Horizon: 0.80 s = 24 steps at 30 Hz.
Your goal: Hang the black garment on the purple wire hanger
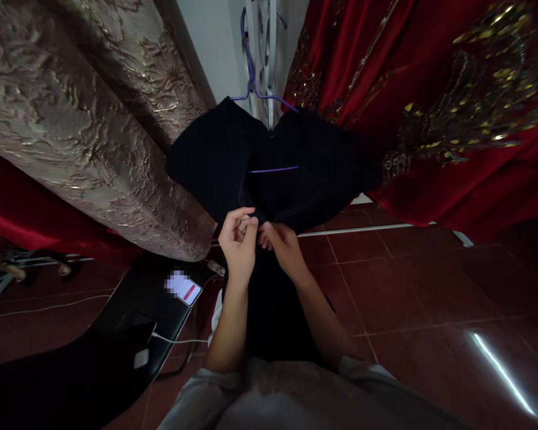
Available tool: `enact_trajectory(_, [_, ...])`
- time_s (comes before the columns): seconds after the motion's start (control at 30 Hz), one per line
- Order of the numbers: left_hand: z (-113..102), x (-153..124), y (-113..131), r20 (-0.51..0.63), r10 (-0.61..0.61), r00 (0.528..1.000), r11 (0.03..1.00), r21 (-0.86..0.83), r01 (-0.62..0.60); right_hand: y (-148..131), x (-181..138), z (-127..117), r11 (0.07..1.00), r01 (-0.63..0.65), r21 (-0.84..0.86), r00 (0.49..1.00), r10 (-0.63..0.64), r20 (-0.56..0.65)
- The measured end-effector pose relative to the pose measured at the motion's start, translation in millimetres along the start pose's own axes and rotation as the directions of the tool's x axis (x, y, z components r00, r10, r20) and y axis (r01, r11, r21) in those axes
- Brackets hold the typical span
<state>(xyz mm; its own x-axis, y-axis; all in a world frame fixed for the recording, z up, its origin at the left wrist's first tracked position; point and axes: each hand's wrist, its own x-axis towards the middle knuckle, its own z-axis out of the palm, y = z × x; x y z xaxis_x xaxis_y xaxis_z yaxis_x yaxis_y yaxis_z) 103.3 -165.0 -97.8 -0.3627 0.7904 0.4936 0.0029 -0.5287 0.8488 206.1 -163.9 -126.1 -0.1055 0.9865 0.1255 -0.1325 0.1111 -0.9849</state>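
- Head view: my left hand and my right hand meet at the lower middle of a black garment, fingertips almost touching one another.
- My left hand is curled shut, thumb and fingers pinching a small fold of the black cloth at its front edge; the back of the hand faces me.
- My right hand is likewise closed, fingers bent in on the same edge just beside the left. What exactly sits between the fingertips is too small and dark to tell.
- The black garment hangs on a purple hanger, straight ahead of me and above my hands. The hook points up toward the pale wall, and the hanger's lower bar shows as a thin purple line across the cloth.
- The garment's shoulders spread left and right, so its wide axis lies across the picture; its long axis runs from the hook down toward me, the lower part falling between my forearms.
- To the left hangs a beige brocade fabric, its edge just beside the garment's left shoulder.
- To the right hangs a red fabric with gold embroidery, close against the garment's right shoulder.
- Below left, a phone lies on a black surface, a white cable close by.
- The floor is dark red tile.
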Motion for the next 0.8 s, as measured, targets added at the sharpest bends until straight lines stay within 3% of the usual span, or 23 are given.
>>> enact_trajectory(0.23, [2, -9, 3, 0.037, 0.001, 0.999, 0.999, -0.049, 0.001, -11, -1, -5, 0.987, 0.09, 0.133, 0.99, -0.073, -0.123])
enact_trajectory(0.4, [0, -10, -7, 0.02, -0.012, 1.0, 0.991, -0.13, 0.015, -14, -2, -10, 0.992, 0.063, 0.106, 0.994, -0.052, -0.098])
enact_trajectory(0.47, [-4, -7, -14, 0.125, -0.085, 0.989, 0.985, -0.137, 0.102, -13, -2, -12, 0.996, 0.023, 0.082, 0.999, -0.019, -0.047])
enact_trajectory(0.53, [-10, -4, -18, 0.281, -0.173, 0.944, 0.977, -0.074, 0.201, -11, -3, -13, 0.998, -0.015, 0.061, 1.0, 0.014, 0.013])
enact_trajectory(0.6, [-13, -2, -18, 0.355, -0.211, 0.911, 0.975, 0.007, 0.223, -11, -2, -12, 0.998, -0.026, 0.057, 0.998, 0.023, 0.051])
enact_trajectory(0.7, [-11, -1, -20, 0.278, -0.158, 0.948, 0.987, 0.06, 0.147, -24, 11, -8, 0.997, -0.001, 0.082, 0.997, -0.006, 0.079])
enact_trajectory(0.8, [1, -4, -36, 0.173, -0.083, 0.981, 0.993, 0.094, 0.068, -60, 46, -3, 0.991, 0.063, 0.114, 0.997, -0.068, 0.035])
